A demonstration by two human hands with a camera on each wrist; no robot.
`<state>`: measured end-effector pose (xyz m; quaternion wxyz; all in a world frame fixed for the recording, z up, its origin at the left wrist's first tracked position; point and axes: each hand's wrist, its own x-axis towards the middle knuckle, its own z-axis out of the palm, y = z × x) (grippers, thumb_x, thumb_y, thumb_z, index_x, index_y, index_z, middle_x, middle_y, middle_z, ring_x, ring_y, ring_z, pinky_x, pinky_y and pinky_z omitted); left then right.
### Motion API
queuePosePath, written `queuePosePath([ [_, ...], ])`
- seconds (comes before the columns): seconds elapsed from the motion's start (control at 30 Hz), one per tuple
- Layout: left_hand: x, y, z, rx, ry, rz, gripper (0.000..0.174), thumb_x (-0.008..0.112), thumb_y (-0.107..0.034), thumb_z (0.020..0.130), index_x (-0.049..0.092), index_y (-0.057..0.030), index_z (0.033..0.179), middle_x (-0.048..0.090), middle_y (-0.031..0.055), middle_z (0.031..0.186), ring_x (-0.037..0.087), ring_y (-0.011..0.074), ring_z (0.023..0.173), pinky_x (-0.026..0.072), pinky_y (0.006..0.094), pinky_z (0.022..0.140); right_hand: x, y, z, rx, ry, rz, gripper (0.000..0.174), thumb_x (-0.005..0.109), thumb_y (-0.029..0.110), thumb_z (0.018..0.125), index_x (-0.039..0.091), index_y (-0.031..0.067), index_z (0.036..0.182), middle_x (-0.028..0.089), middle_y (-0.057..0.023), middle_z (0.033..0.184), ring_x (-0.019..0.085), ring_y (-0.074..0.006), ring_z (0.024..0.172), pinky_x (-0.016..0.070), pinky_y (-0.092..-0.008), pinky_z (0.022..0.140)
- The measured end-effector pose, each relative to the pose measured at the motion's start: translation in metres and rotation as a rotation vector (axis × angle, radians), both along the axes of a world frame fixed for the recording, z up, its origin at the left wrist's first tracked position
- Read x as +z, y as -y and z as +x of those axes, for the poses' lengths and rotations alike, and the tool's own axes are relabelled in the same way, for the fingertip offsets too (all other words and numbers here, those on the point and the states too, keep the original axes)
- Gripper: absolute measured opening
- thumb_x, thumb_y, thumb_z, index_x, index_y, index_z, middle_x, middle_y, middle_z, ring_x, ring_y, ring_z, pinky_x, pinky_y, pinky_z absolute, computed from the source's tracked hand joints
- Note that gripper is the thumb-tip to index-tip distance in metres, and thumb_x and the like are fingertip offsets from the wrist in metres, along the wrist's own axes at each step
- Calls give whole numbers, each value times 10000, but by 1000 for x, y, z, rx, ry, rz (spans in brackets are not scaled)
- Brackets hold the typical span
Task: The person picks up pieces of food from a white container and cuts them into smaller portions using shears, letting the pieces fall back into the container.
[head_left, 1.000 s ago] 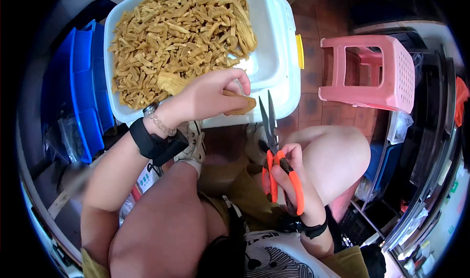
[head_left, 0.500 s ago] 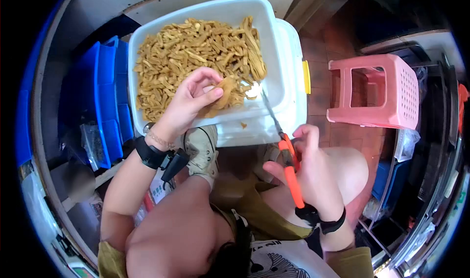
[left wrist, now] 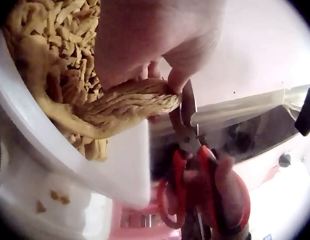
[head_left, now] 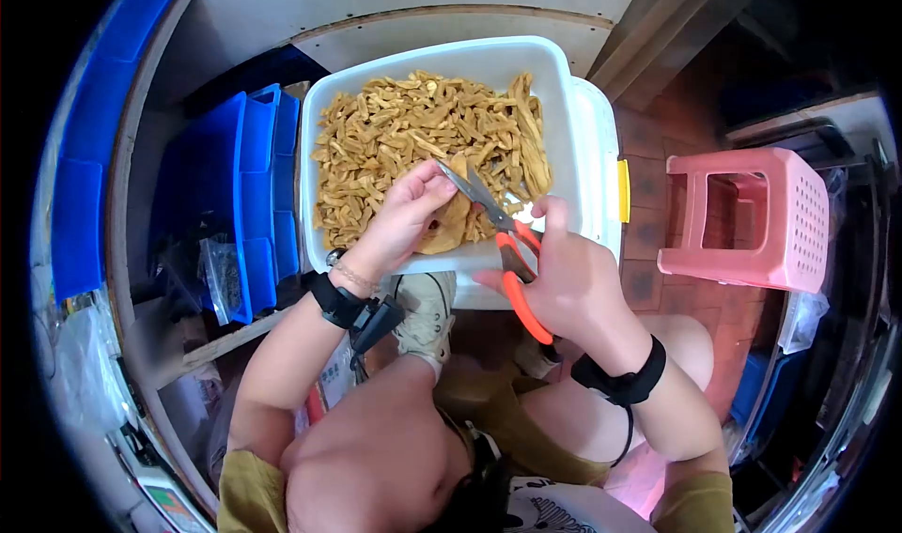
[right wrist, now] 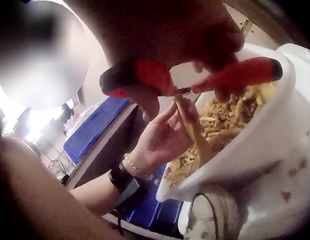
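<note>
My left hand (head_left: 399, 228) pinches a long, wrinkled, tan-yellow food strip (left wrist: 130, 107) over the near side of a white tub (head_left: 561, 124). The strip's lower part hangs toward the tub's rim. My right hand (head_left: 583, 284) grips scissors (head_left: 505, 237) with orange-red handles, thumb and fingers at the two handles. In the left wrist view the blades (left wrist: 189, 107) stand right at the end of the strip, beside the left fingertips. A heap of short tan pieces (head_left: 376, 157) lies in the tub, with longer uncut strips (head_left: 531, 143) at its right side.
The tub sits on a white lidded box with a yellow latch (head_left: 624, 190). Crumbs (left wrist: 59, 196) lie on the lid. A pink stool (head_left: 684, 216) stands right on red tiles, blue bins (head_left: 258, 195) stand left. A shoe (head_left: 425, 312) is just below the tub.
My right hand has brought the scissors up and left, from above the knee to the strip. My left hand has turned and lifted the strip over the tub. The head view has shifted.
</note>
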<state>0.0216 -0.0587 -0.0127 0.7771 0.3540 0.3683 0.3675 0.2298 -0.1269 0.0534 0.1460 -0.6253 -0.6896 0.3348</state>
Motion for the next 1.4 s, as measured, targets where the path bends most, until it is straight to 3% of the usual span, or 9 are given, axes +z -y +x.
queuePosePath([
  [0.07,-2,1,6,56,-151,93,164,541,-108,944,524,-21,1082,621,51,1071,564,101,1006,435,264,907,-1,-4,1,2,12,-9,750,727,534,718,363,-6,1090,639,-171,715,645,-360,662,497,-403,567],
  [0.23,-2,-2,14,79,-145,133,118,551,-61,932,526,-28,1042,620,40,1043,562,83,969,439,240,879,-5,-13,5,26,68,3,779,723,558,709,371,-30,1079,637,-189,713,652,-362,666,505,-402,572],
  [0.3,3,-5,17,109,-173,171,100,556,-43,926,525,-32,1021,620,36,1029,562,78,954,447,228,857,-6,-18,8,10,-67,-20,774,781,472,698,376,2,1160,666,-178,867,659,-369,779,517,-401,707],
  [0.33,5,-7,17,110,-184,232,89,566,-33,919,524,-33,997,621,32,1011,563,70,937,458,219,825,-6,-20,9,6,-72,-17,774,781,472,698,376,2,1160,666,-178,867,659,-369,779,517,-401,707],
  [0.43,11,-13,19,114,-225,305,74,582,-22,908,521,-33,948,627,25,967,568,57,898,475,204,767,-11,-22,8,11,-137,10,743,790,436,709,373,7,1149,658,-167,845,659,-360,763,518,-385,685],
  [0.5,15,-17,18,118,-257,319,72,589,-21,905,521,-33,924,631,23,942,571,51,874,482,198,742,-19,-21,5,27,-288,140,714,748,510,715,400,-14,1052,619,-169,675,646,-374,637,508,-408,554],
  [0.9,21,-28,-2,112,-230,260,84,605,-103,914,566,-33,940,676,47,880,625,85,729,510,230,694,-21,-20,-5,-83,-288,233,556,777,351,724,390,36,970,585,-178,621,604,-399,572,475,-431,495],
  [1.1,18,-28,-10,48,-256,276,86,636,-69,888,568,-35,928,660,10,891,599,53,803,473,196,738,-5,-18,2,-31,-101,217,577,783,385,707,407,37,973,600,-175,637,620,-385,595,479,-428,504],
  [1.4,27,-25,-1,-134,-304,287,97,651,-41,871,578,-27,933,643,-1,934,579,38,869,456,184,768,-18,-7,15,-87,-235,201,565,779,379,720,401,46,976,618,-188,676,622,-393,615,481,-436,534],
])
